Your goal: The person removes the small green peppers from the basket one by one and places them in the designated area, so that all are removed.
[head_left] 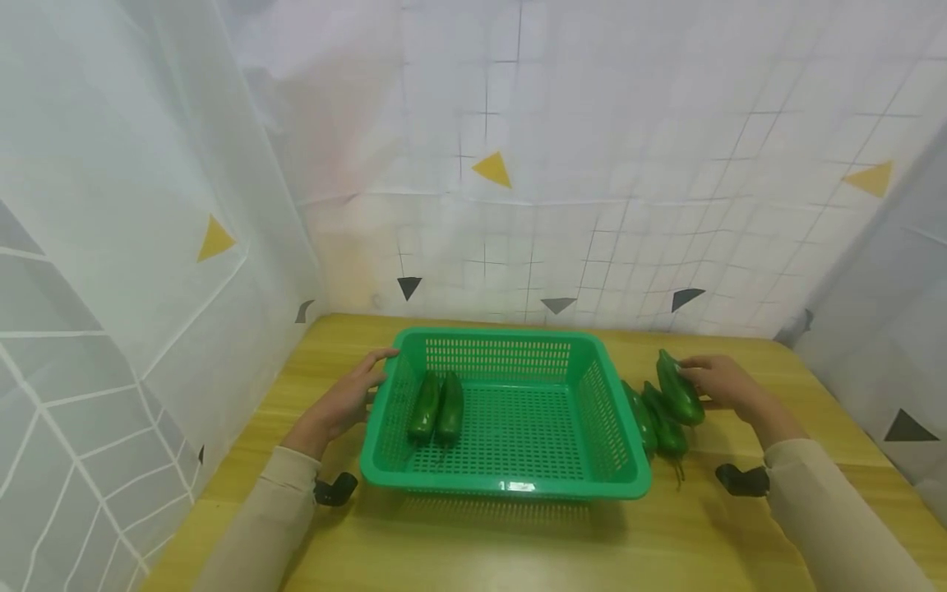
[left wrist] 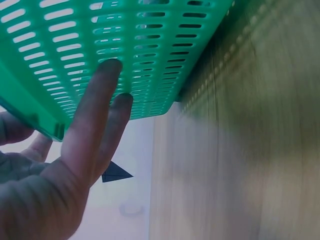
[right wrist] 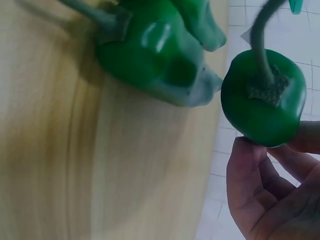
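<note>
A green pepper (right wrist: pixel 263 97) is held at the fingertips of the right hand (right wrist: pixel 272 192), its stem end and curved stalk turned toward the camera. Its lower edge is touched by a fingertip (right wrist: pixel 243 149), and the far side is met by other fingers. A second pepper (right wrist: pixel 150 62) is seen lying on the wooden table (right wrist: pixel 75 160), just beside the held one, with another green pepper (right wrist: pixel 205 22) partly shown behind it.

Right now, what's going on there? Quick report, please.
Left hand flat against green basket. Right hand gripping a green pepper. Path looks clear.
</note>
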`<act>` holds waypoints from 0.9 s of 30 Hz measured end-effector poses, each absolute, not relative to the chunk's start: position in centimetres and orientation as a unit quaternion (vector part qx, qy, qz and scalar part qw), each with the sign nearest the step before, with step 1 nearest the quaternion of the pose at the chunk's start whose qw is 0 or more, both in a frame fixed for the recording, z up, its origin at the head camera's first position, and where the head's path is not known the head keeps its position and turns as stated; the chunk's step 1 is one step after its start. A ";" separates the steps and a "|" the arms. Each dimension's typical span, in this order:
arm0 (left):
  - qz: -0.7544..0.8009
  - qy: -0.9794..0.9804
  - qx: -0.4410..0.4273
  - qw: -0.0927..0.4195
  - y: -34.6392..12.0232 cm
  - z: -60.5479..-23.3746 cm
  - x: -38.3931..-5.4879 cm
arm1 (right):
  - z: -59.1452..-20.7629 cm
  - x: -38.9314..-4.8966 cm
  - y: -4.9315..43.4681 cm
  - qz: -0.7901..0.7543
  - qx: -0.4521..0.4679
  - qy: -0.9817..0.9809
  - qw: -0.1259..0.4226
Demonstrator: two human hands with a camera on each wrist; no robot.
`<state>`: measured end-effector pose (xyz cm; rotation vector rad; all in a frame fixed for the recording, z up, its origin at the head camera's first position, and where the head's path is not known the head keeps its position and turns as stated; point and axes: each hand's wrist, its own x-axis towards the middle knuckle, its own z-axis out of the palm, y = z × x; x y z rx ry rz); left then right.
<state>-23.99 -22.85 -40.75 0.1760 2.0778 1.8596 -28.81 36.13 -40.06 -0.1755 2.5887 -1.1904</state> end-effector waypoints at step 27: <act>0.658 0.730 0.059 0.176 -23.0 -40.9 -24.1 | -42.8 -27.9 38.0 -0.382 -0.042 0.910 0.154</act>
